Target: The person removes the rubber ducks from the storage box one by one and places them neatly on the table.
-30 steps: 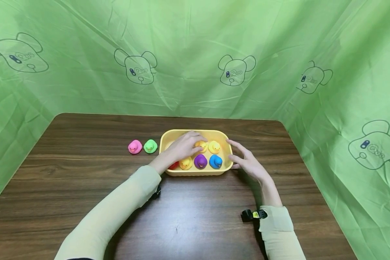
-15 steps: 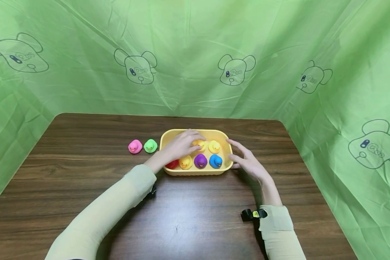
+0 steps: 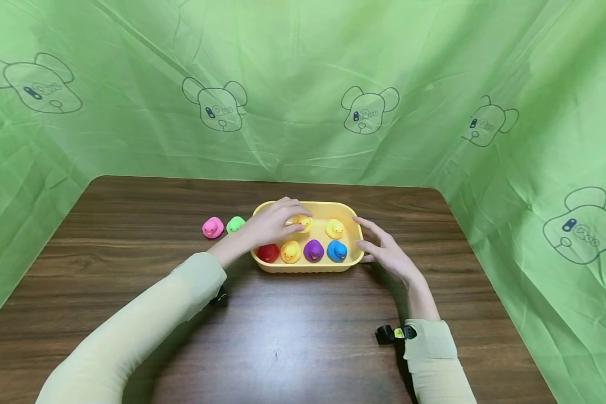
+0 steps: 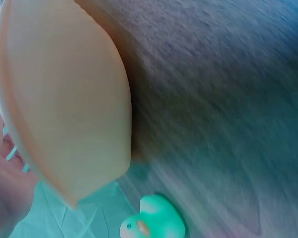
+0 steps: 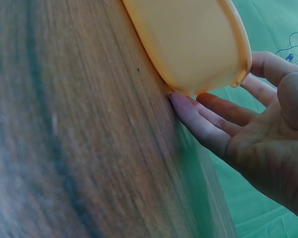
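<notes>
My left hand reaches across the left end of a pale yellow, oblong plastic tray with rounded corners, its thumb and fingers bent round a bright yellow, smooth toy duck on the far side. The gap between them is about the duck's own width, so I judge it a light pinch; whether the duck's base touches the tray floor I cannot tell, and from the left wrist the tray wall hides my fingertips. My right hand holds nothing: its fingers are spread, loosely extended, tips against the tray's right end, probably to keep it from sliding. Inside, along the near wall, sit a red duck, a second yellow duck, a purple duck and a blue duck, evenly spaced, perhaps so that each can be picked up without knocking its neighbour. A third yellow duck sits behind the blue one. Outside, just left of the tray on the dark wood-grain surface, a pink duck and a green duck stand side by side, the green partly covered by my hand, both seemingly placed within its easy reach.
</notes>
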### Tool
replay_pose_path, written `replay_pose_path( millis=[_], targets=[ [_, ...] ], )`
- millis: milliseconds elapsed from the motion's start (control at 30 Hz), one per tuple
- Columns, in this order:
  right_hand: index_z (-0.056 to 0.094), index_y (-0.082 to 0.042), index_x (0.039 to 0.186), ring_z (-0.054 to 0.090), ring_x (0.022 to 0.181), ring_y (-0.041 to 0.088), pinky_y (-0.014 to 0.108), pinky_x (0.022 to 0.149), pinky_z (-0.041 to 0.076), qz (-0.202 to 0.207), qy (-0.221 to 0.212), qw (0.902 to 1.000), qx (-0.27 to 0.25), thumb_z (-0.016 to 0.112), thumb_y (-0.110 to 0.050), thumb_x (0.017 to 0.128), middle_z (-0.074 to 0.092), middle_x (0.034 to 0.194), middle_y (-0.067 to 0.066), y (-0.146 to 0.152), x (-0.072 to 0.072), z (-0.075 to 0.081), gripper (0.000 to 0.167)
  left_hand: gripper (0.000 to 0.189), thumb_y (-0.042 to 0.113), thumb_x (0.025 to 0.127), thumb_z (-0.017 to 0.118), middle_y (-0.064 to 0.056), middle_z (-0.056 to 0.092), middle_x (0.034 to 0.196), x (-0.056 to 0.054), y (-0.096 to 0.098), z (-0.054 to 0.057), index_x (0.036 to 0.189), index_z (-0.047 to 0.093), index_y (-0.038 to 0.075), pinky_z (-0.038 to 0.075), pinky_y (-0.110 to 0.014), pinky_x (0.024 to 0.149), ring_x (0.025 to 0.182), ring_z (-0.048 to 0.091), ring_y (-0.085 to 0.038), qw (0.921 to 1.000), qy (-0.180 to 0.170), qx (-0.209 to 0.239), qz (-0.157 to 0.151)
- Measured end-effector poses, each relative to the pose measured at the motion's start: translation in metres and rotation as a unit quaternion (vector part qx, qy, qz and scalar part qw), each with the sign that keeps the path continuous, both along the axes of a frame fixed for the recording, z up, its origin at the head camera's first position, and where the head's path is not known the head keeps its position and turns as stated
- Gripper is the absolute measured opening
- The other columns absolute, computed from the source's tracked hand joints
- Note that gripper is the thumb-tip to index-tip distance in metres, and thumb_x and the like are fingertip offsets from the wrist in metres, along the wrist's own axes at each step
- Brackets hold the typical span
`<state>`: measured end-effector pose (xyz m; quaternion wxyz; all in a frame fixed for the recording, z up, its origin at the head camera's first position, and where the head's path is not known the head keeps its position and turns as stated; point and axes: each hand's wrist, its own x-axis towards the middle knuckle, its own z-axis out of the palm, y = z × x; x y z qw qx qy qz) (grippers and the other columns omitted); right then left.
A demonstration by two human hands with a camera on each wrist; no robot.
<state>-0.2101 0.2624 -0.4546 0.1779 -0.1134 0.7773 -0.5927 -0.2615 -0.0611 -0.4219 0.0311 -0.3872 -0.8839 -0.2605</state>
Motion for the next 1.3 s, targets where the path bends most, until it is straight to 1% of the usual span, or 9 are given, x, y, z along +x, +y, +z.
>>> replay_pose_path(
  millis=[267, 500, 633, 767, 900, 1033, 1167, 1300],
  targets=[
    [0.03, -0.019, 0.163, 0.051, 0.137, 0.048, 0.038, 0.082, 0.064, 0.0, 0.005, 0.9999, 0.01, 0.054, -0.012, 0.107, 0.03, 0.167, 0.022, 0.001, -0.001, -0.001, 0.061, 0.031, 0.021, 0.096, 0.074, -0.003, 0.071, 0.121, 0.004, -0.023, 0.01, 0.126, 0.072, 0.012, 0.052, -0.04, 0.104, 0.116, 0.061, -0.022, 0.9999, -0.004, 0.006, 0.008],
    [0.031, -0.021, 0.162, 0.052, 0.136, 0.045, 0.039, 0.083, 0.064, -0.002, 0.003, 1.0, 0.006, 0.057, -0.017, 0.106, 0.03, 0.167, 0.02, 0.0, -0.001, -0.001, 0.062, 0.032, 0.021, 0.096, 0.074, -0.003, 0.071, 0.121, 0.007, -0.047, 0.019, 0.126, 0.072, 0.012, 0.052, -0.042, 0.104, 0.116, 0.061, -0.022, 0.9997, 0.014, -0.004, 0.018],
    [0.031, -0.021, 0.162, 0.053, 0.135, 0.044, 0.037, 0.082, 0.064, -0.003, 0.001, 1.0, 0.005, 0.056, -0.017, 0.106, 0.029, 0.168, 0.019, -0.001, 0.0, -0.001, 0.062, 0.032, 0.021, 0.095, 0.075, -0.002, 0.071, 0.12, 0.009, -0.059, 0.025, 0.126, 0.072, 0.012, 0.051, -0.042, 0.105, 0.116, 0.062, -0.022, 0.9995, 0.027, 0.003, 0.014],
    [0.03, -0.02, 0.163, 0.054, 0.134, 0.044, 0.033, 0.081, 0.064, -0.005, 0.003, 0.9999, 0.009, 0.055, -0.014, 0.107, 0.031, 0.167, 0.02, 0.0, 0.0, -0.001, 0.061, 0.033, 0.019, 0.094, 0.076, -0.002, 0.072, 0.119, 0.012, -0.068, 0.03, 0.125, 0.072, 0.011, 0.052, -0.042, 0.101, 0.114, 0.062, -0.022, 0.999, 0.041, 0.013, 0.01],
    [0.031, -0.02, 0.162, 0.054, 0.134, 0.044, 0.032, 0.081, 0.064, -0.003, 0.005, 0.9999, 0.01, 0.055, -0.014, 0.107, 0.032, 0.166, 0.021, 0.0, 0.0, -0.002, 0.061, 0.032, 0.018, 0.093, 0.077, -0.001, 0.072, 0.118, 0.015, -0.076, 0.034, 0.124, 0.072, 0.01, 0.052, -0.041, 0.099, 0.112, 0.062, -0.022, 0.9988, 0.047, 0.013, 0.011],
    [0.032, -0.022, 0.162, 0.052, 0.135, 0.045, 0.033, 0.081, 0.064, -0.004, 0.002, 0.9999, 0.01, 0.056, -0.016, 0.107, 0.032, 0.166, 0.02, 0.0, 0.0, -0.002, 0.061, 0.031, 0.018, 0.093, 0.077, -0.002, 0.072, 0.119, 0.018, -0.085, 0.037, 0.123, 0.072, 0.01, 0.052, -0.042, 0.101, 0.114, 0.062, -0.022, 0.9986, 0.051, 0.009, 0.012],
    [0.032, -0.022, 0.162, 0.053, 0.134, 0.044, 0.033, 0.082, 0.064, -0.004, 0.001, 1.0, 0.005, 0.055, -0.015, 0.107, 0.031, 0.166, 0.02, 0.001, 0.001, -0.002, 0.061, 0.031, 0.018, 0.093, 0.077, -0.002, 0.072, 0.119, 0.02, -0.097, 0.039, 0.123, 0.072, 0.012, 0.051, -0.044, 0.103, 0.116, 0.062, -0.022, 0.9984, 0.052, 0.001, 0.024],
    [0.031, -0.021, 0.162, 0.056, 0.132, 0.041, 0.033, 0.082, 0.064, -0.004, 0.004, 1.0, 0.001, 0.055, -0.014, 0.107, 0.03, 0.167, 0.019, 0.0, 0.001, -0.001, 0.061, 0.029, 0.017, 0.093, 0.076, -0.001, 0.073, 0.119, 0.021, -0.109, 0.039, 0.122, 0.072, 0.013, 0.051, -0.046, 0.103, 0.116, 0.062, -0.023, 0.9977, 0.052, -0.008, 0.043]
  ],
)
